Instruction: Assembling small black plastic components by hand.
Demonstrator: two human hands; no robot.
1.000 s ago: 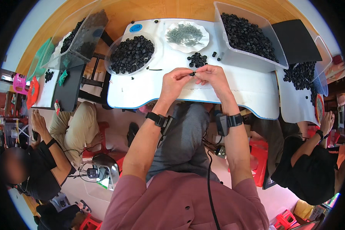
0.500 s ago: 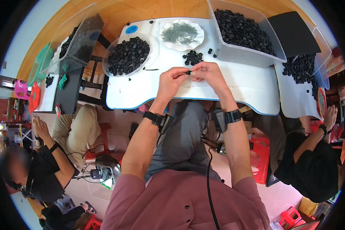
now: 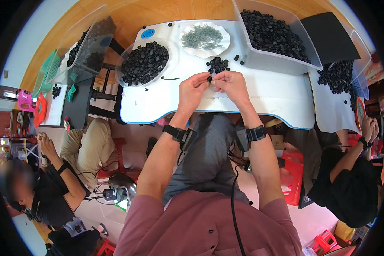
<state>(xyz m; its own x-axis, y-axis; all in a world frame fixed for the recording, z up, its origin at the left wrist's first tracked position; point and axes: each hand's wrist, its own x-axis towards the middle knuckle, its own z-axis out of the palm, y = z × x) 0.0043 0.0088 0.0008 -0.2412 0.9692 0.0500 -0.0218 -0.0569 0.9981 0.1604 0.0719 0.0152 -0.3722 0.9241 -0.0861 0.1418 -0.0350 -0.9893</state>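
A small round black plastic part [image 3: 209, 79] is pinched between my two hands over the near half of the white table [image 3: 158, 102]. My left hand [image 3: 193, 88] grips it by the fingertips from one side. From the other side, the thumb and fingers of my right hand [image 3: 229, 85] close on it. Just beyond my fingers lies a small heap of like black parts [image 3: 218, 65]. Farther back, a white scalloped plate [image 3: 193, 52] bears many thin grey-green pieces [image 3: 205, 36]. My fingertips partly hide the held part.
Left of my hands stands a round clear bowl [image 3: 119, 70] full of black parts. A large clear bin [image 3: 281, 61] of them is at the back right. A thin black strip [image 3: 171, 78] lies near the bowl. People sit at tables on both sides, one in black sleeves [image 3: 57, 192] at left.
The whole view has shifted slightly. My hands stay together over the table, and the black part between my fingertips shows a little more plainly.
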